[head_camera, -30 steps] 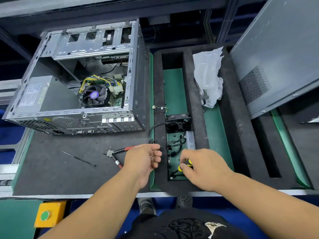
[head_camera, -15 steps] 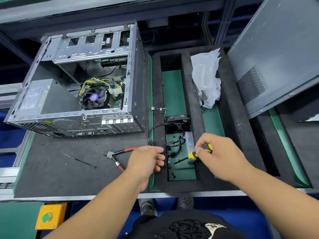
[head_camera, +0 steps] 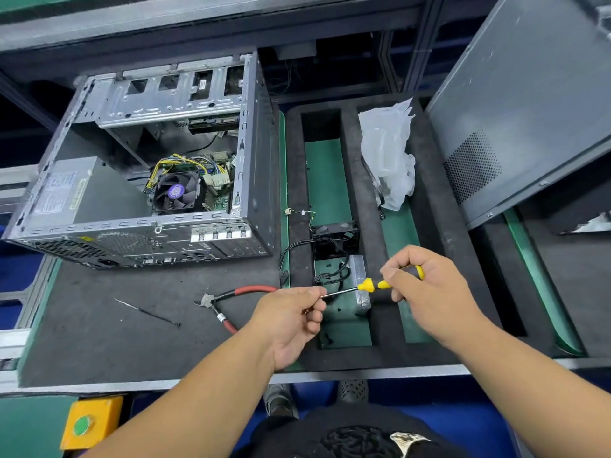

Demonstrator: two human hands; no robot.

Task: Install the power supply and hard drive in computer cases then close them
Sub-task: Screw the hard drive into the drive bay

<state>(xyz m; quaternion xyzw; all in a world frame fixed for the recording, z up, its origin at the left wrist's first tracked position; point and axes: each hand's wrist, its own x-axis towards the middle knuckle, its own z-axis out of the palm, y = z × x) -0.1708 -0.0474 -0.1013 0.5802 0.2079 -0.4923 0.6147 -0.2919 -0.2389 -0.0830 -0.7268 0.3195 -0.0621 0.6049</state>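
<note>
Open computer case (head_camera: 158, 180) lies far left on the bench, power supply (head_camera: 69, 193) seated at its left end. Near centre, right hand (head_camera: 429, 292) grips a yellow-handled screwdriver (head_camera: 367, 286) — left hand (head_camera: 291, 320) pinches its shaft tip. Red-handled cutters (head_camera: 228, 299) lie just left.

We note bare mat (head_camera: 99, 342) before the computer case (head_camera: 158, 180). Obstacles there: cutters (head_camera: 228, 302), cable tie (head_camera: 145, 312). Side panel (head_camera: 515, 110) walls the right.
</note>
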